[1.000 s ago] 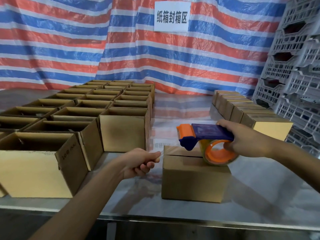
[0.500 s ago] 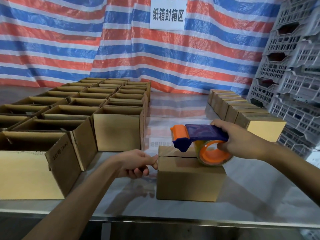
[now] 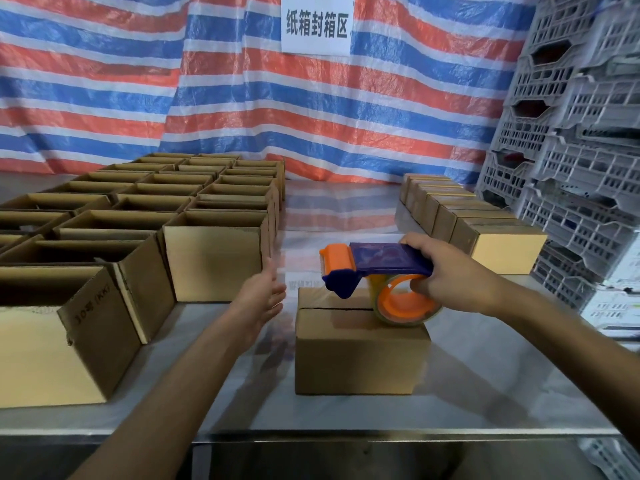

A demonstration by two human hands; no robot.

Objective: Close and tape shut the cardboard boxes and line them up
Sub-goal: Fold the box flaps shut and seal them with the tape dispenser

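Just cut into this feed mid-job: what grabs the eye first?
The orange-and-blue tape dispenser, held by the right hand, sits on the closed box at the centre of the table, with the left hand open beside it. Rows of open boxes fill the table's left; a line of closed boxes runs along the right.

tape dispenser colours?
Tape dispenser: dark blue body, orange front roller and orange core. Head view, the only one, shows it.
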